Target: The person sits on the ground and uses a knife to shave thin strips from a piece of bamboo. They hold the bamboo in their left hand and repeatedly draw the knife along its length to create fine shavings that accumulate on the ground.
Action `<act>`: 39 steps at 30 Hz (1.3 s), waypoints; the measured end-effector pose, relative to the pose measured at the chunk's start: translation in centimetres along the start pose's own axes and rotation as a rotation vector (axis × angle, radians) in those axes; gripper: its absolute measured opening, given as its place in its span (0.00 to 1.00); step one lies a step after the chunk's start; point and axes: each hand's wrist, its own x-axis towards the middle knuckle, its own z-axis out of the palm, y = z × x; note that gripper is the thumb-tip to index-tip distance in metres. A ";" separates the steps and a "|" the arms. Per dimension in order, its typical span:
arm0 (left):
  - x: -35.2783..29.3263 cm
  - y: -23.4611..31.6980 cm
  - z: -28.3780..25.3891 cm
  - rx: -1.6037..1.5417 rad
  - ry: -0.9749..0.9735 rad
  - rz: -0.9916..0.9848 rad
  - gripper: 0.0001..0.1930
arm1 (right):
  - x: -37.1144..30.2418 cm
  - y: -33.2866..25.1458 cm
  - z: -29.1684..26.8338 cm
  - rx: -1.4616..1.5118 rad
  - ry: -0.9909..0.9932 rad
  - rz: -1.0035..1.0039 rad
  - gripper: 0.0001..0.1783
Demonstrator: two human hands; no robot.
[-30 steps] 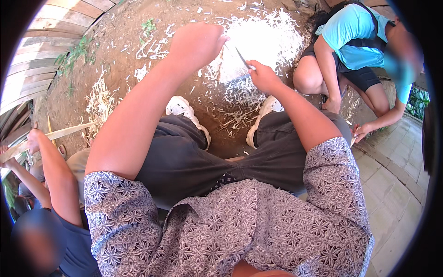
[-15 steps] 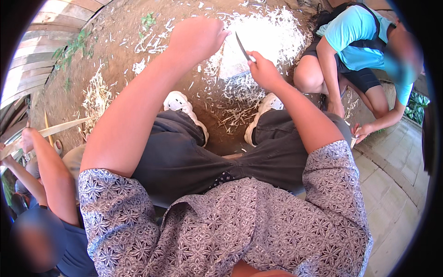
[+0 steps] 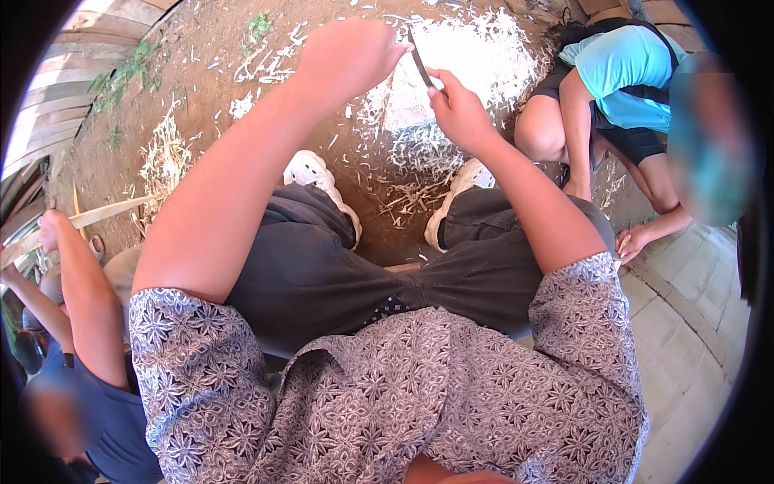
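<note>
The right hand [image 3: 461, 109] has the knife [image 3: 419, 60], its grip pinching the handle with the thumb laid along it, and the dark blade points up and away over the ground [image 3: 201, 89]. Right alongside is the left hand [image 3: 355, 52], its grip pressed together in a curled fist, thumb reaching toward the blade; whatever it may be pinching is hidden, and I can't tell whether thumb and steel touch. Beneath them, toward the ground's far edge, a heap of pale shavings [image 3: 484, 64] glares almost white! Two pale, holed shoes [image 3: 318, 177] are planted on the near side of that heap, knees wide. Over toward the ground's left edge, where a plank wall [image 3: 56, 97] runs, sits a looser tuft of shavings [image 3: 165, 161], and a co-worker's hand [image 3: 55, 230] is at a long pale strip [image 3: 117, 211]. By the ground's right edge, next to grey paving [image 3: 685, 323], a person in a turquoise shirt [image 3: 617, 68] crouches low.
</note>
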 end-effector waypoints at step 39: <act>0.6 0.3 -0.3 0.034 0.004 -0.008 0.26 | -0.6 0.9 -0.6 0.028 -0.085 -0.040 0.21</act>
